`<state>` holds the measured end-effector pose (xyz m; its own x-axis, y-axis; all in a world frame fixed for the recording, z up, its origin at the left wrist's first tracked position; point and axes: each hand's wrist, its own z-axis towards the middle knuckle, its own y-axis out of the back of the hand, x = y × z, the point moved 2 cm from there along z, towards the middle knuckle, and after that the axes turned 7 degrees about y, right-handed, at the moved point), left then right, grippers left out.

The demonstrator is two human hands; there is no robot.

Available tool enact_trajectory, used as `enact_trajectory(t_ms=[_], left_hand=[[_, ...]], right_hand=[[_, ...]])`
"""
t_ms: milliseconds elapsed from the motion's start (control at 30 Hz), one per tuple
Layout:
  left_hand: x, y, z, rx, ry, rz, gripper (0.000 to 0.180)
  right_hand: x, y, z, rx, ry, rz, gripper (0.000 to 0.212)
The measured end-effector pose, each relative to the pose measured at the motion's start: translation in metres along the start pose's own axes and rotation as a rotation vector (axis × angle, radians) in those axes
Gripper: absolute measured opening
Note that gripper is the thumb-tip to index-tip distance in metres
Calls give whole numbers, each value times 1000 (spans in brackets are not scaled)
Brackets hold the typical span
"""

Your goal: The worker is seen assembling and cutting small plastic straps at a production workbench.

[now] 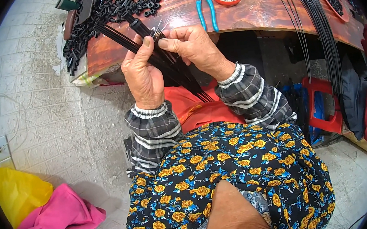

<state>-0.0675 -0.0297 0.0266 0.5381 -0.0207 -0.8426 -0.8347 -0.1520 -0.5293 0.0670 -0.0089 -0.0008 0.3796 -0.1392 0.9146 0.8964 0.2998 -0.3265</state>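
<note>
Between my two hands is an umbrella frame: a bundle of thin black ribs point(189, 84) gathered round a black cylindrical hub point(141, 28). My left hand point(144, 76) is closed on it, with the thumb up against the ribs near the hub. The fingers of my right hand point(198, 47) pinch at the rib ends just beside the hub, where thin silvery bits of metal show. Exactly what those fingertips hold is too small to make out. The ribs slant from upper left down toward my lap, over a red cloth point(190, 120).
On the wooden table point(178, 10) lie blue-handled pliers point(200, 12), a red dish point(228, 3) of small metal pieces and a heap of black plastic parts point(96, 15). More black ribs point(323, 37) hang over the right edge, above a red stool point(330, 125). A wall stands at left.
</note>
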Motion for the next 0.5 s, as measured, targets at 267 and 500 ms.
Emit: enact_trajectory(t_ms=[267, 500], left_hand=[[-9, -13, -10, -57, -154, 170, 18], [-11, -7, -3, -71, -144, 72, 12]], right_hand=[[3, -15, -10, -43, 112, -58, 20], [6, -23, -10, -109, 184, -257, 20]])
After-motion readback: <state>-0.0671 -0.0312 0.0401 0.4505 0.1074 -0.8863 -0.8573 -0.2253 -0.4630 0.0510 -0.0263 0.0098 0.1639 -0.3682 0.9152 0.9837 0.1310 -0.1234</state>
